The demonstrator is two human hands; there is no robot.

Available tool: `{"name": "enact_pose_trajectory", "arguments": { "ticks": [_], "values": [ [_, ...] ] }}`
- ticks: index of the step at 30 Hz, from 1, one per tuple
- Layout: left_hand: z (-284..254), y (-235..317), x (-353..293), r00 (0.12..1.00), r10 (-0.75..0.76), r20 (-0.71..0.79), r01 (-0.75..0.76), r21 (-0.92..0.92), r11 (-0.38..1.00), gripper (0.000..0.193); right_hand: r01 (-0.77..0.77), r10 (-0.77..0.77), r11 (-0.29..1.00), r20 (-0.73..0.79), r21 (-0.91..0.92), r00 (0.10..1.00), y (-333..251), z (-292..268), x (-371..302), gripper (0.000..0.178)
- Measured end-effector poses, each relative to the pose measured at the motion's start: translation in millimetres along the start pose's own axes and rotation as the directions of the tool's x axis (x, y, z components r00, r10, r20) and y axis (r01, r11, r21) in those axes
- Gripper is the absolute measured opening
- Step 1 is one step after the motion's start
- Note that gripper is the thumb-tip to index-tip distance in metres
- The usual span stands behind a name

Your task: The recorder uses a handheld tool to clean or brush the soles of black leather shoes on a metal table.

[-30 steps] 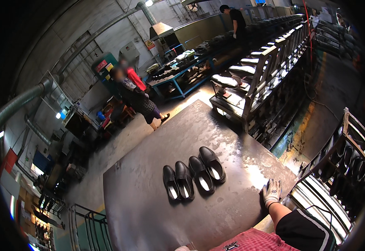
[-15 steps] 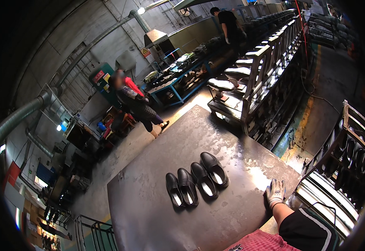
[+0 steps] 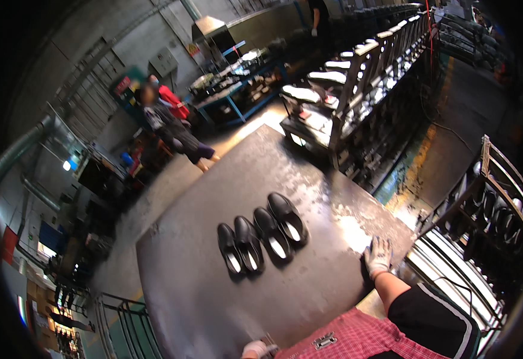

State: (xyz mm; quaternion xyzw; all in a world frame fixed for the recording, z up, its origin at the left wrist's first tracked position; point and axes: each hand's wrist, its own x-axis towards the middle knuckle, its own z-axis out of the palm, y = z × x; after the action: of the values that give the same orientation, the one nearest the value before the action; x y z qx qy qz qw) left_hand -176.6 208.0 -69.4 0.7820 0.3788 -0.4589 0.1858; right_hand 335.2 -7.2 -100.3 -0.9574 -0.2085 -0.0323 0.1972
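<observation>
Head view: four black shoes [image 3: 267, 227] stand in a row on the metal desk [image 3: 192, 299], around its middle, soles down, with their toes pointing away from the person and slightly left. Their openings and pale insoles face the person, so each long axis runs roughly from near to far. The right hand [image 3: 379, 257], in a pale glove, lies flat near the right edge of the desk, fingers spread, holding nothing; the row lies to its left, and the rightmost shoe [image 3: 282, 209] is the closest one to it, though apart. The left hand [image 3: 253, 349] is at the bottom edge, partly cut off, on the near side of the row; I cannot tell whether it is wide, narrow or holding something. Neither hand touches a shoe, and which is nearer the row is hard to judge. A metal rack [image 3: 484, 164] with dark shoes stands beyond the right hand.
</observation>
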Motion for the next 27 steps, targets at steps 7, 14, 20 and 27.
{"name": "enact_pose_trajectory", "arguments": {
  "ticks": [7,14,20,27],
  "values": [
    [-29,28,-42,0.994,0.039,-0.101,-0.051,-0.120,0.991,0.071,-0.010,0.011,1.000,-0.048,0.014,0.999,15,8,1,0.059],
    [-20,32,-54,0.985,0.023,-0.171,-0.061,-0.225,0.972,0.059,0.014,-0.016,1.000,-0.074,-0.022,0.997,18,-3,-8,0.057],
    [-23,43,-76,0.948,-0.021,-0.318,-0.044,-0.195,0.980,0.049,-0.004,0.004,1.000,-0.038,-0.004,0.999,20,5,-5,0.058],
    [34,25,-37,0.396,-0.482,-0.782,0.115,-0.479,0.870,0.056,0.023,-0.024,1.000,-0.062,-0.006,0.998,14,1,5,0.055]
  ]
}}
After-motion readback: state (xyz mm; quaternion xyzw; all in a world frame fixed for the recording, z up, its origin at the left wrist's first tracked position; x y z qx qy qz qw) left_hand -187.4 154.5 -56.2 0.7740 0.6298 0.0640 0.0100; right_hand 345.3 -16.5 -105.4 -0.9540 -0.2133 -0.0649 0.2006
